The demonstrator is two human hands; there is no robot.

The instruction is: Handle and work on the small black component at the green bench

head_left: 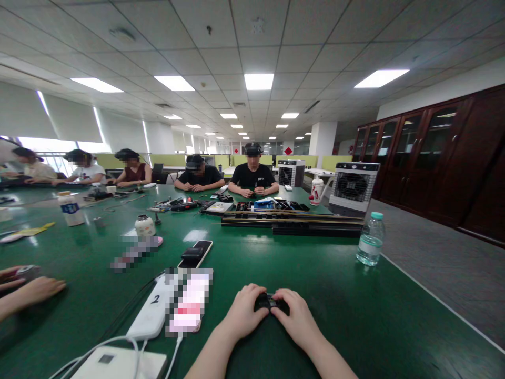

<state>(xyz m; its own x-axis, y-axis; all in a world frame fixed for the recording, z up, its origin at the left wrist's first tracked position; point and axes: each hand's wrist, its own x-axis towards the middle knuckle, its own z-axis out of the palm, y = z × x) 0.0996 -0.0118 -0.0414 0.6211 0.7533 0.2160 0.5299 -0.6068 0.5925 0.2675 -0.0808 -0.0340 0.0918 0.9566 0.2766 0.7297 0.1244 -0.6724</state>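
Both of my hands meet over the green table, fingertips curled round a small dark object with a lighter grey middle. What kind of thing it is I cannot make out, since the fingers cover most of it. My left hand grips its left end between thumb and fingers. On the right end, the thumb and fingers of my right hand are closed in the same way. Left of my hands lie a phone with a lit, blurred screen and a white power bank marked 2.
Another white box with cables lies at the near left. A black case rests on a second phone. A water bottle stands right, near the table edge. Long black rails and tools lie farther back. A co-worker's hand is at left.
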